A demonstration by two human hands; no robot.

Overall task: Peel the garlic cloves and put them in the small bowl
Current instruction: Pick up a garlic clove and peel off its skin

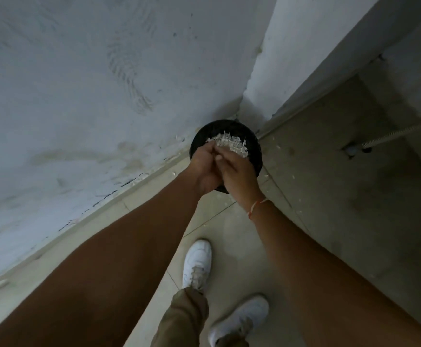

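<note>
The two hands are coming together right over a black bin, with the left hand (204, 169) and the right hand (234, 171) touching each other. Their fingers are curling in toward one another, and they are looking like they are rubbing or pinching something small between them, but what it is stays hidden, so I cannot tell if a garlic clove is in there. I am guessing the hands are staying over the black bin (253, 146) so the dry skins are falling into it and not onto the floor. The black bin is sitting in the corner where the wall (104, 83) is meeting the floor (329, 196). Inside it a heap of pale garlic skins (232, 144) is lying near the top. A few pale bits are lying on the floor beside it too. A thin red string (255, 205) is going around the right wrist. Two white shoes (197, 264) are standing on the floor below. The small bowl and peeled cloves are not showing anywhere here.
</note>
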